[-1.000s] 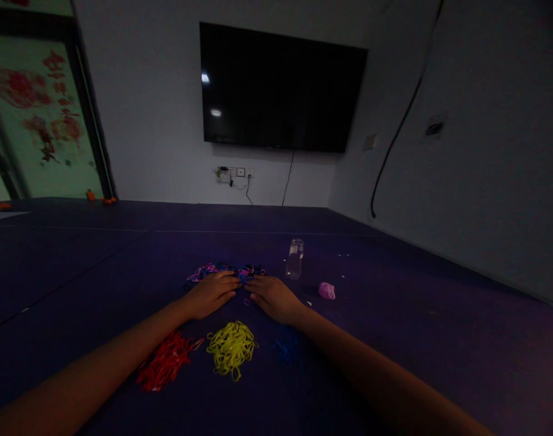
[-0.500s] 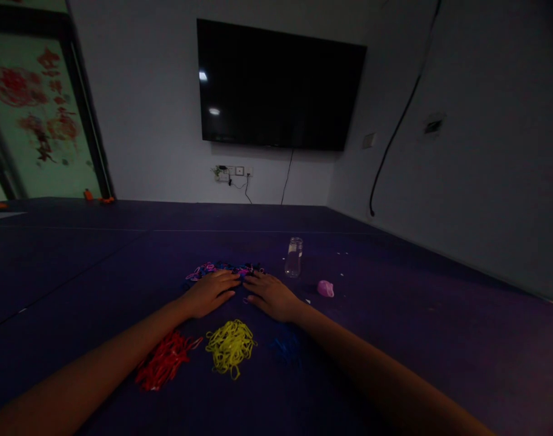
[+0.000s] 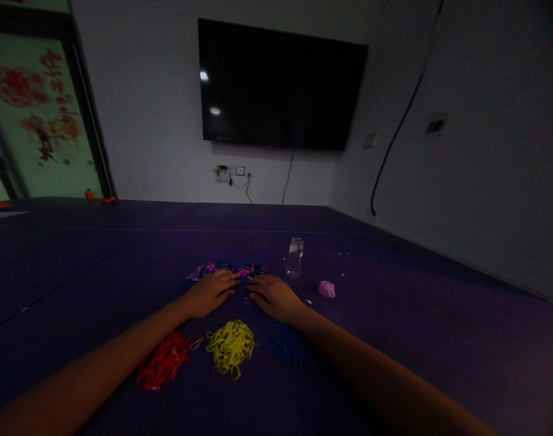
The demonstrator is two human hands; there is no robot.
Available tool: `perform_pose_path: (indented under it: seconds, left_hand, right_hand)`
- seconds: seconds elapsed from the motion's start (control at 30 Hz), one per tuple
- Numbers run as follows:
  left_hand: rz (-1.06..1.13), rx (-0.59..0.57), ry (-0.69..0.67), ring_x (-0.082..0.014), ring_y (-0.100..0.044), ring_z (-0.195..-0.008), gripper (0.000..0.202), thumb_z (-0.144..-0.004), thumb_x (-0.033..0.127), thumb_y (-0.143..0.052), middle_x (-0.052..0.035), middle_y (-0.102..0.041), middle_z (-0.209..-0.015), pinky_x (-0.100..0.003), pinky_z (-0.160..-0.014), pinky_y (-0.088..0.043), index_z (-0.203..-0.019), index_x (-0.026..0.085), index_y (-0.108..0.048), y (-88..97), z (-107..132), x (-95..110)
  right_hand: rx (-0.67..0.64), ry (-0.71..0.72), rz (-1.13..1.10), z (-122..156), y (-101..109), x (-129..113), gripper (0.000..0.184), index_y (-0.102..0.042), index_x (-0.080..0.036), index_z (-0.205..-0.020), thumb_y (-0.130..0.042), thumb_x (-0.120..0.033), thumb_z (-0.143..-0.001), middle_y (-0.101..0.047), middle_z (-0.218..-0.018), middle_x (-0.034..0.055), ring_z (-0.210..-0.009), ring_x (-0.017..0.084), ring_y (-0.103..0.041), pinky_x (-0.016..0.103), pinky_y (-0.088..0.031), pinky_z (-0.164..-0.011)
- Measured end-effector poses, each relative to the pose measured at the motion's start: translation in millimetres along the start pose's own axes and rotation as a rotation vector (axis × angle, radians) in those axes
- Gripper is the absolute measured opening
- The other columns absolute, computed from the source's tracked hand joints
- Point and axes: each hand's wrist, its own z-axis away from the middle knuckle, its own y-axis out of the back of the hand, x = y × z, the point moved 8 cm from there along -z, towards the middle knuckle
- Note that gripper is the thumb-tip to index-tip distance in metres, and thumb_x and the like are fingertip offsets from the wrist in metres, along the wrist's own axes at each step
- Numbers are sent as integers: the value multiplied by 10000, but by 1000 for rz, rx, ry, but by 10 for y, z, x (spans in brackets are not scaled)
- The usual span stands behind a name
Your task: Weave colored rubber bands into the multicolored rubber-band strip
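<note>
Yellow rubbery-looking loops [image 3: 232, 347] and red rubbery-looking loops [image 3: 166, 361], slight sheen, on matt dark-purple flat surface [image 3: 122, 284].
Pink-and-blue mixed loop heap [image 3: 224, 266]: same rubbery look. Clear cylindrical bottle [image 3: 294, 260]: smooth, shiny, glass or plastic unclear. Small rounded pink object [image 3: 326, 289]: smooth, material unclear. Wide black rectangular screen [image 3: 280, 85]: glossy, reflective. Pale-grey flat wall [image 3: 144, 121]: matt.

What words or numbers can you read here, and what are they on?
None can be read clearly.
Red characters on the dark-framed door: too blurred to read.
White label on the clear bottle: too small to show any print.
Television: no readable brand.
</note>
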Motion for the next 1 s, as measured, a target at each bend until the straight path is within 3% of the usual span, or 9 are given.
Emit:
perform_pose_path:
  seconds: [0.37, 0.73, 1.0]
  left_hand:
    - [-13, 78, 51, -216, -480, -1139, 303, -900, 310, -403, -69, -601, -1173, -409, -972, -375, -1115, 201, -587, 46, 18, -36]
    - [32, -24, -27, -211, -427, -1200, 328, -919, 309, -385, -31, -522, -1300, -409, -989, -348, -1213, 257, -520, -9, 9, 42]
    - [13, 29, -12, -201, -512, -1086, 288, -913, 315, -403, -71, -618, -1123, -388, -966, -374, -1090, 193, -594, 26, 0, 16]
  right_hand:
    - [-37, -35, 5, -1, -1, 3, 314, -630, -194, -1102, -423, -303, -891, -571, -1217, 88, -1124, 206, -505, 377, -356, -975]
    - [-40, -8, 15, -2, 25, -34, 319, -628, -173, -1100, -414, -278, -889, -583, -1198, 98, -1074, 202, -542, 350, -401, -926]
    - [-28, -8, 21, -6, 33, -37, 301, -639, -186, -1080, -426, -267, -883, -596, -1181, 87, -1069, 196, -546, 341, -404, -917]
